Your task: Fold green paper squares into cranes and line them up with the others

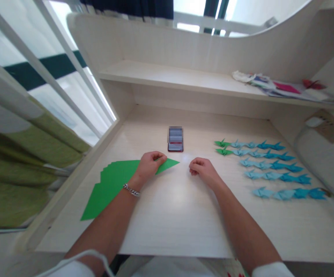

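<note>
My left hand (pixel 151 164) is closed on a folded piece of green paper (pixel 169 164), whose narrow point sticks out to the right past my fingers. Under and behind that wrist lies a fanned stack of green paper sheets (pixel 111 181) on the desk. My right hand (pixel 200 168) hovers or rests just right of the paper's tip, apart from it, with its fingers curled together. Whether anything small is pinched in them cannot be made out.
Rows of folded paper cranes, blue (pixel 273 165) and green (pixel 223 143), line the right of the desk (pixel 167 215). A phone (pixel 175 139) lies at the back middle. Papers (pixel 282 87) rest on the shelf (pixel 178 75). A cable (pixel 296 142) runs from a wall socket (pixel 330 125).
</note>
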A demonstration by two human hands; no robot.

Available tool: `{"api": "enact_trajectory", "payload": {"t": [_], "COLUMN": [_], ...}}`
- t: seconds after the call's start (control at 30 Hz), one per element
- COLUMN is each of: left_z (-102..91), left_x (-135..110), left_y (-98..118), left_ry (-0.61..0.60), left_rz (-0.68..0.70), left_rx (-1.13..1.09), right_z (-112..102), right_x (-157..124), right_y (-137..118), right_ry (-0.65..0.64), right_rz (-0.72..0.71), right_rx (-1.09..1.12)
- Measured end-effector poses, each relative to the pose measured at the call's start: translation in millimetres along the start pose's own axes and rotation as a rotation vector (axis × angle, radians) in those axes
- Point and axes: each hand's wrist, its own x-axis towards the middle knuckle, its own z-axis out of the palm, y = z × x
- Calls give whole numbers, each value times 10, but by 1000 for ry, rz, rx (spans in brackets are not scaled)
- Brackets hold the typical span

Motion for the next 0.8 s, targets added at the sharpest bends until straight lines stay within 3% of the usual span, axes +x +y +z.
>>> {"api": "enact_trajectory", "payload": {"t": [0.2, 0.37, 0.5, 0.67, 0.8], "left_z": [175, 167, 174, 47, -76], "left_x": [-95, -158, -182, -118, -38], "left_y": [40, 80, 98, 75, 26], "left_ry": [-168, -355, -422, -409, -277], "left_rz": [30, 128, 126, 24, -7], "left_rx": [-11, 149, 172, 9, -147], "right_z": [161, 165, 129, -52, -204], "right_x": [-7, -19, -40, -25, 2], "right_y": [77, 130, 79, -19, -51], "right_ry": [-77, -111, -187, -182, -59], "right_rz": [-69, -90, -67, -12, 11], "right_rx": [-122, -277, -229, -40, 81]}}
